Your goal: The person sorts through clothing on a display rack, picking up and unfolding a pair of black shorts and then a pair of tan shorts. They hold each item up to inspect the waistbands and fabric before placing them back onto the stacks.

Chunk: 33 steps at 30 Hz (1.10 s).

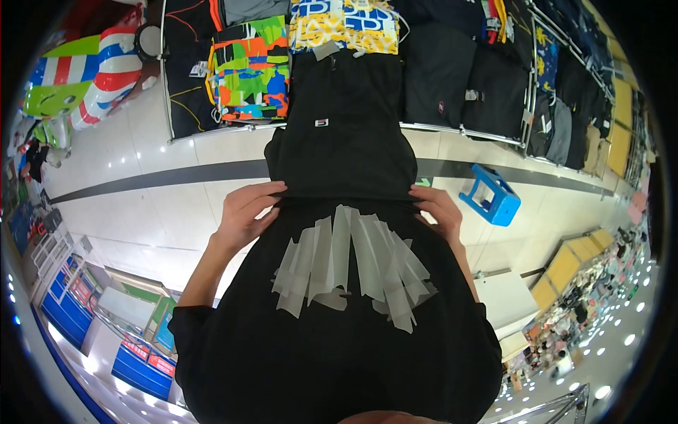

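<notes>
A black garment [342,159] with a small white logo patch hangs toward me from the display table; its exact kind is not clear. My left hand [247,212] pinches the left corner of its near edge. At the opposite corner, my right hand [439,210] has its fingers closed on the same edge. Between the two hands the edge runs nearly straight, close to my body. Several strips of translucent tape [340,244] are stuck to the front of my black shirt [339,360]. The garment's far end lies near a yellow, white and blue patterned garment [346,27].
Folded dark clothes [438,71] and a bright multicoloured garment [251,67] lie on the display table with a metal rail [233,130]. A blue plastic stool [501,205] stands on the tiled floor at right. Inflatable toys [85,78] are at far left.
</notes>
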Tool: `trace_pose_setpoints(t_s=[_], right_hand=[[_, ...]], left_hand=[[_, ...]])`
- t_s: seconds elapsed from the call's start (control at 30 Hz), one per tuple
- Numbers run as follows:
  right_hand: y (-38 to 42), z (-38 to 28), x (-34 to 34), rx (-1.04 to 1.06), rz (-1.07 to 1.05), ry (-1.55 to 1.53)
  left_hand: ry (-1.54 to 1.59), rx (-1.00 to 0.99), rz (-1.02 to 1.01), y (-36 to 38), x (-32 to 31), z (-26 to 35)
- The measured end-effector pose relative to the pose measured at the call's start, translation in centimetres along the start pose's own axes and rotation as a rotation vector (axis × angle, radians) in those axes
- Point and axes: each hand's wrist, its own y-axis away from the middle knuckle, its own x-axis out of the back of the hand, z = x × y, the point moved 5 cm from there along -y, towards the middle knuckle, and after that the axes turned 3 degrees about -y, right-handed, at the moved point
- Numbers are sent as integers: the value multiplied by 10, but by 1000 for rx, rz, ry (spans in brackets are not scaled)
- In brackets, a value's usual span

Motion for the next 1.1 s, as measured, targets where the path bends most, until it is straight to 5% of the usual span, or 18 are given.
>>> trace_pose_setpoints(t_s=[0.17, 0.4, 0.5, 0.63, 0.77, 0.93, 1.1], right_hand=[[3, 0, -6, 116, 79, 1], [0, 14, -11, -21, -7, -64], [1, 13, -14, -118, 31, -76], [-5, 13, -11, -252, 81, -129], [-5, 29, -13, -457, -320, -18], [-21, 3, -5, 97, -241, 77], [-29, -2, -14, 10, -203, 105]], left_hand=[[-62, 5, 16, 2, -5, 8], [-62, 25, 46, 7, -7, 8], [3, 177, 64, 4, -3, 15], [-64, 98, -12, 3, 4, 18], [-104, 173, -133, 1, 9, 31], [-153, 155, -147, -8, 11, 43], [-219, 26, 37, -7, -16, 12]])
